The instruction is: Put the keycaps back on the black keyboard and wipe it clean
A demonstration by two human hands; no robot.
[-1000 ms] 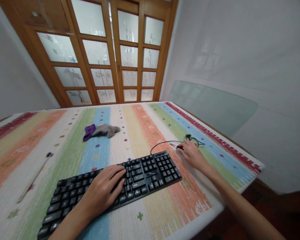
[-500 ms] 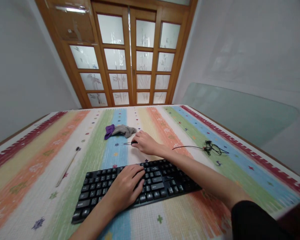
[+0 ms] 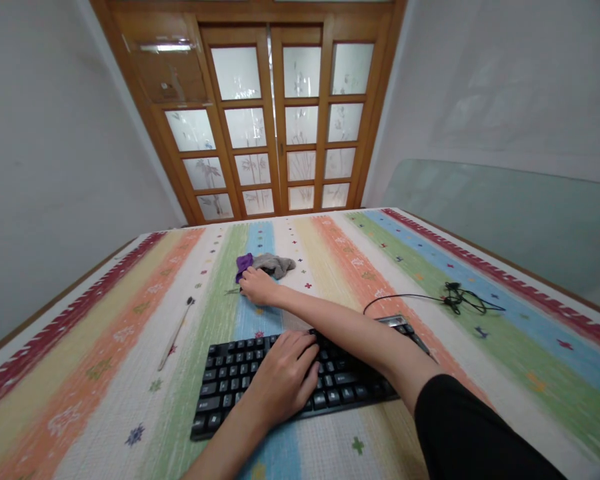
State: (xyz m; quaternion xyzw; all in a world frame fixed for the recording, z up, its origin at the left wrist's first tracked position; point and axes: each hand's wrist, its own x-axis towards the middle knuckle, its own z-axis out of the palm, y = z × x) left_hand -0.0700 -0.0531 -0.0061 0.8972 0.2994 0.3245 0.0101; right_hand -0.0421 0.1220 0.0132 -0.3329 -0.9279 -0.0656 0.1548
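A black keyboard (image 3: pixel 230 380) lies slightly askew across the striped cloth in front of me. My left hand (image 3: pixel 291 370) rests on its middle keys, fingers stretched out and a little apart. Beyond the keyboard, my right hand (image 3: pixel 257 287) is closed around the dark handle of small scissors (image 3: pixel 231 292). Their thin metal tips point left, slightly parted; the handle is mostly hidden by the fingers. Just behind that hand is a crumpled grey and purple sock-like cloth (image 3: pixel 279 266). My right forearm crosses above the keyboard's right half and hides part of it.
To the left lies a toothbrush (image 3: pixel 176 337) with dark bristles. The keyboard's black cable (image 3: pixel 453 299) runs right and ends in a tangled bundle. A striped cloth (image 3: pixel 105 393) covers the table. Glazed wooden doors (image 3: pixel 275 120) stand beyond its far edge.
My right hand has moved left with the scissors, from beside the grey end of the cloth to its purple end. My left hand stays on the keyboard. The whole view has shifted.
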